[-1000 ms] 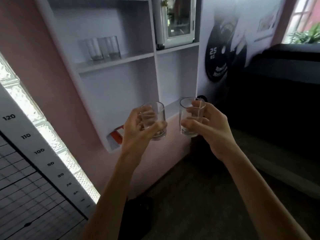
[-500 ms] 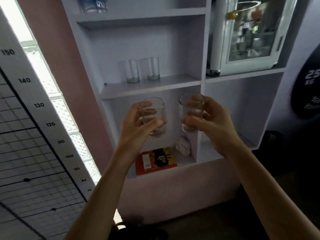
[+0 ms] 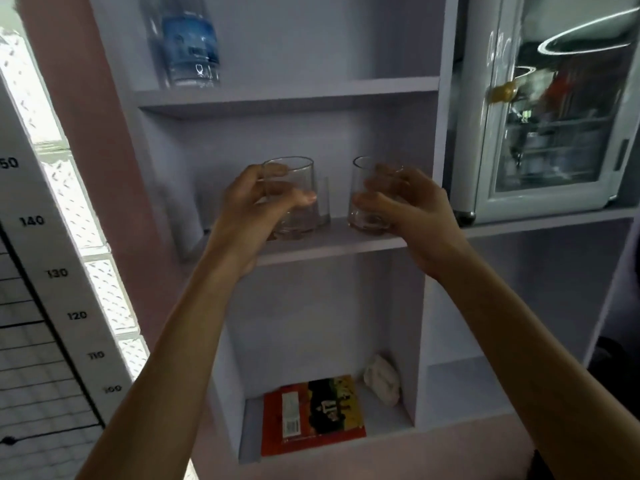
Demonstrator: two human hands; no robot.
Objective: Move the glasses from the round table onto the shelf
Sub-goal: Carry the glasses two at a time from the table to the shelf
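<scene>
Each hand holds a clear drinking glass at the middle board of the white shelf (image 3: pixel 332 245). My left hand (image 3: pixel 256 209) grips the left glass (image 3: pixel 294 181), whose base sits at or just above the board. My right hand (image 3: pixel 405 206) grips the right glass (image 3: pixel 363 209), its base at the board near the front edge. Behind the left glass, the edge of another glass (image 3: pixel 325 202) shows, mostly hidden. The round table is out of view.
A water bottle (image 3: pixel 188 39) stands on the board above. A small glass-door fridge (image 3: pixel 554 109) fills the compartment to the right. A red book (image 3: pixel 311 414) and a white crumpled object (image 3: pixel 381 379) lie in the bottom compartment. A height chart (image 3: pixel 41 306) hangs at the left.
Both hands rose and moved forward with their glasses, from below the middle board up to it. The view closed in on the shelf and tilted upward.
</scene>
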